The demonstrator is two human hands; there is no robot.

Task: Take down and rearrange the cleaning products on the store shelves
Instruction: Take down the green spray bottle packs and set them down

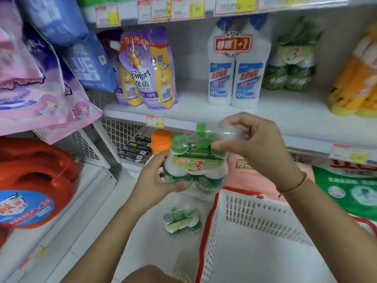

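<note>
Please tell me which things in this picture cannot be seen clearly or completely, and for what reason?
All in the head view.
1. Price tags on the upper shelf edge: print too blurred to read.
2. Orange-capped bottle: body hidden behind the green three-pack that the left hand and right hand grip.
3. Yellow packs: cut off by the right edge.
4. Pack on the floor: label too small and blurred.

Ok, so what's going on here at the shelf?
A person holds a green three-pack of bottles in front of the shelf: the left hand grips its lower side, the right hand its top. A matching pack lies on the floor below, and a third pack stands on the shelf.
</note>
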